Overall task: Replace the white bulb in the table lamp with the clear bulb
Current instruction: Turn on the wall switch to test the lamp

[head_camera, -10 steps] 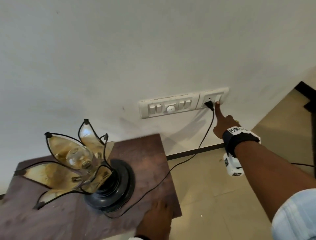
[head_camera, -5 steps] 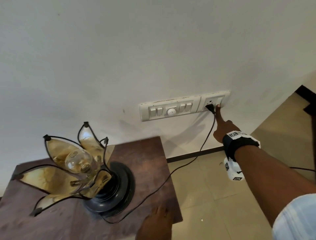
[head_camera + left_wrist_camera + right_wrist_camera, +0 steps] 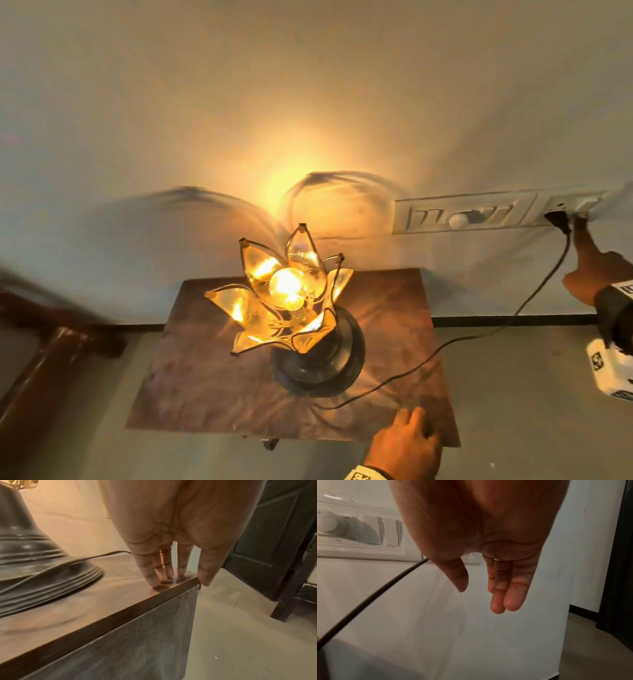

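The clear bulb [image 3: 287, 288] sat in the lamp [image 3: 298, 310] and was lit, giving a warm glow on the wall [image 3: 205, 102]. The lamp stood on the brown worktop [image 3: 205, 377]. Its black cord [image 3: 513, 308] ran to the plug [image 3: 558, 221] in the wall socket [image 3: 568, 209]. The right hand [image 3: 596, 274] reached to the socket with one finger on it; its grip was apart and held nothing. The left hand [image 3: 171, 527] rested with straight fingers [image 3: 150, 572] on the near corner of the worktop, grip also apart.
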A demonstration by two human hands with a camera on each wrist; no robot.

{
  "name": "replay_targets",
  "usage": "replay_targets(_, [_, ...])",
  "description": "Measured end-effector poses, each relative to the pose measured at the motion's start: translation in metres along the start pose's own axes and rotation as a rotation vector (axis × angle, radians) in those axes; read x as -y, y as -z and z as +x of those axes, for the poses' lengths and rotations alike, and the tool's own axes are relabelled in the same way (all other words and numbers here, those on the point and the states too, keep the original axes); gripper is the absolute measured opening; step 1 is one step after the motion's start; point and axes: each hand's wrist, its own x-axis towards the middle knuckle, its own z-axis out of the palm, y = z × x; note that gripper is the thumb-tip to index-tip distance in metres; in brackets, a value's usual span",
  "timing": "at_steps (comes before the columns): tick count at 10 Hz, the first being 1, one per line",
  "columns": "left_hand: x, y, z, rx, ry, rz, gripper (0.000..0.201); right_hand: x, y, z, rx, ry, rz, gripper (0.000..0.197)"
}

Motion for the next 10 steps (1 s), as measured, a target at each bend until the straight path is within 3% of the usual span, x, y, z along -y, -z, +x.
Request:
replay_targets(1, [-0.004,0.019,-0.015,-0.059,-0.083,0.161,0.054,-0.028,-0.025,0.031,-0.018,0.072,0.092,0.127])
replay_targets(2, [-0.003,0.025,-0.020,-0.026,0.024,0.094,0.030,-0.030,-0.022,0.027,-0.018,0.086,0.114,0.128])
replay_targets(4, [-0.007,0.017,-0.017,-0.020,0.108,0.092,0.038,0.005,0.010,-0.020,0.023,-0.003,-0.046,0.119])
replay_targets(5, [-0.009,0.021,-0.019,-0.069,0.118,0.106,0.037,0.014,0.018,-0.032,0.053,-0.045,-0.050,0.105])
replay_targets(6, [-0.004,0.022,-0.019,-0.108,0.020,0.154,0.029,0.017,0.022,-0.036,0.075,-0.065,-0.075,0.099])
replay_targets(7, [0.001,0.018,-0.016,-0.098,0.083,0.109,0.036,0.018,0.026,-0.040,0.089,-0.078,-0.087,0.098])
replay_targets(8, [0.004,0.002,-0.011,-0.089,0.053,0.115,0.043,0.021,0.027,-0.041,0.110,-0.078,-0.091,0.096])
replay_targets(9, [0.007,-0.013,-0.002,-0.114,0.149,0.086,0.058,0.023,0.027,-0.044,0.141,-0.108,-0.097,0.095])
replay_targets(10, [0.007,-0.033,0.014,-0.319,0.111,0.064,0.046,0.020,0.030,-0.046,0.148,-0.115,-0.072,0.095])
